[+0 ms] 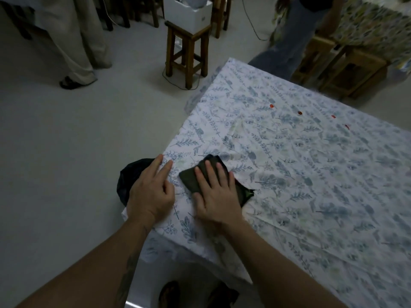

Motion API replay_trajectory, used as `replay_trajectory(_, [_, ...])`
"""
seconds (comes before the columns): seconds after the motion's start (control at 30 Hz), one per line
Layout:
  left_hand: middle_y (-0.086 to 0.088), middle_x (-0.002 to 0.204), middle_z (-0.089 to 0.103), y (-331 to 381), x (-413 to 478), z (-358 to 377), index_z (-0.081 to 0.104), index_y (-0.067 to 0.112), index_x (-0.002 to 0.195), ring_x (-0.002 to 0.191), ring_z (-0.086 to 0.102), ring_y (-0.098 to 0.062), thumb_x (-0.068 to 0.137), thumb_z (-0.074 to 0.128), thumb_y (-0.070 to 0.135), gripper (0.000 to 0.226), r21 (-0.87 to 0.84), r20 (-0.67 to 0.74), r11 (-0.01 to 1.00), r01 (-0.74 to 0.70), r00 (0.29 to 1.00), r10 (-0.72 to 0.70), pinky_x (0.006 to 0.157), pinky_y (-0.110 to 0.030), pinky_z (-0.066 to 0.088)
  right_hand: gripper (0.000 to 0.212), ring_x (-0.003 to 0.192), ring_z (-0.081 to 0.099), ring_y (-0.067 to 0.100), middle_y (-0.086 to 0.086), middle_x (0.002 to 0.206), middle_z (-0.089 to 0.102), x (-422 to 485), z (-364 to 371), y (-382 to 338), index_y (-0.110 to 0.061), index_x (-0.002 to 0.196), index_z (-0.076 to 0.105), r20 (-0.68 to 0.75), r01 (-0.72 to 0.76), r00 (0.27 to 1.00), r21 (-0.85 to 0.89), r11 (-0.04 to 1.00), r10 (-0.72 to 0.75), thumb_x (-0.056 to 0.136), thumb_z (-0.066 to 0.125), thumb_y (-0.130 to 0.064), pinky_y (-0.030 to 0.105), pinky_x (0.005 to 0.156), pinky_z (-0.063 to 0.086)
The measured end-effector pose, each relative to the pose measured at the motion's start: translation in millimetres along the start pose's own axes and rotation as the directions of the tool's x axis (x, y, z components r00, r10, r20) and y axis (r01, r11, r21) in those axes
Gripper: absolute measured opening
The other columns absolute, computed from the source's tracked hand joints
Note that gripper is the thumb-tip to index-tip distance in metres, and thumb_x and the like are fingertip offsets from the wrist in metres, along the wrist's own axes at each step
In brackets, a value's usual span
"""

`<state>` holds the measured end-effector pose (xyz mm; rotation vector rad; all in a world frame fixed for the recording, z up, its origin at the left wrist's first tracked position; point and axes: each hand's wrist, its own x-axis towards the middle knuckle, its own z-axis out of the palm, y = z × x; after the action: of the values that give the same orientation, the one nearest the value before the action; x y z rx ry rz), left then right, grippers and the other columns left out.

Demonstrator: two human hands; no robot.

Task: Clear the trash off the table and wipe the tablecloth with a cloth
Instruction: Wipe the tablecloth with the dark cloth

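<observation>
A white tablecloth (311, 174) with a blue leaf print covers the table. Near its left corner lies a dark green folded cloth (191, 178). My right hand (215, 194) presses flat on that cloth, fingers spread over it. My left hand (151, 190) rests flat on the tablecloth at the table's left edge, fingers together, holding nothing. Several small red bits (299, 112) lie in a row on the far part of the tablecloth. A black trash bag (126, 181) sits on the floor just left of the table, partly hidden behind my left hand.
A wooden stool (186, 52) bearing a white box (189, 14) stands beyond the table's far corner, a cable on the floor by it. Two people stand at the back, one far left (77, 41) and one behind the table (289, 41). More wooden stools (347, 70) stand at right.
</observation>
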<state>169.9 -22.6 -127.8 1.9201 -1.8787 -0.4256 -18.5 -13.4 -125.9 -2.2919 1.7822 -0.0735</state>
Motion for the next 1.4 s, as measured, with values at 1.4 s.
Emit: replay_trajectory(1.4, [-0.008, 0.164, 0.027, 108, 167, 74, 0.034, 0.017, 0.154, 0.149, 0.025, -0.027, 0.087, 0.03, 0.042, 0.071, 0.176, 0.002, 0.975, 0.133, 0.991, -0.136, 0.122, -0.047, 0.017, 0.066, 0.152, 0.007, 0.025, 0.003, 0.166, 0.013, 92, -72, 272, -0.031, 0.156, 0.022, -0.125, -0.319, 0.94, 0.005, 0.948, 0.317, 0.093, 0.027, -0.05, 0.051, 0.122, 0.001])
